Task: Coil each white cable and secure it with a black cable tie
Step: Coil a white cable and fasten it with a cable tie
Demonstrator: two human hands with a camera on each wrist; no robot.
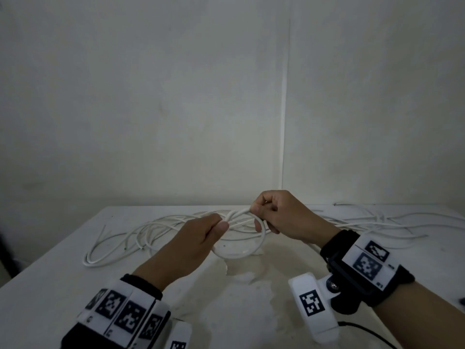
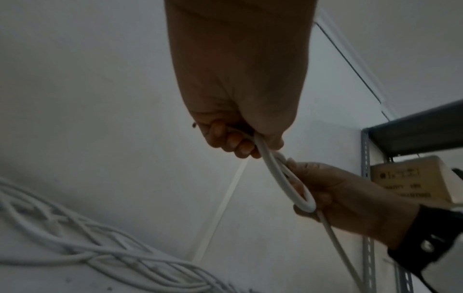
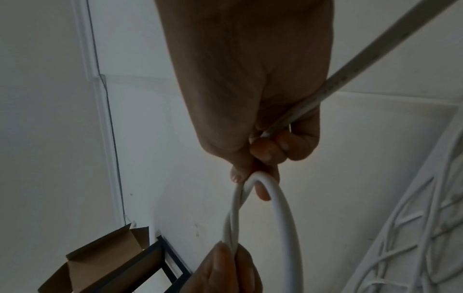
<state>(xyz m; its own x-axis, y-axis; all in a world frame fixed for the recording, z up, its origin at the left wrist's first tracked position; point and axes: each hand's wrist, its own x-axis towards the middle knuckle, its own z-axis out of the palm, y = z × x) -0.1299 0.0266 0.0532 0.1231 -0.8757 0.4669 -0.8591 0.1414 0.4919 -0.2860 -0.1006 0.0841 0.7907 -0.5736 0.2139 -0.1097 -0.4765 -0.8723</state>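
Note:
Both hands hold one white cable (image 1: 261, 238) above the table, bent into a small loop that hangs between them. My left hand (image 1: 222, 224) pinches two strands of the loop together; from the right wrist its thumb (image 3: 223, 265) lies against them. My right hand (image 1: 259, 215) grips the loop's top with curled fingers (image 3: 270, 150). A straight run of the cable (image 3: 375, 55) leaves that fist. In the left wrist view the left hand (image 2: 233, 140) curls round the cable loop (image 2: 280, 174), which reaches the right hand (image 2: 325, 190).
Several loose white cables (image 1: 151, 230) lie tangled across the back of the white table (image 1: 63, 273), with more cables (image 1: 377, 222) to the right. A wall stands just behind. A metal shelf (image 2: 413, 128) holds a cardboard box (image 2: 413, 178); an open carton (image 3: 100, 261) sits to the left.

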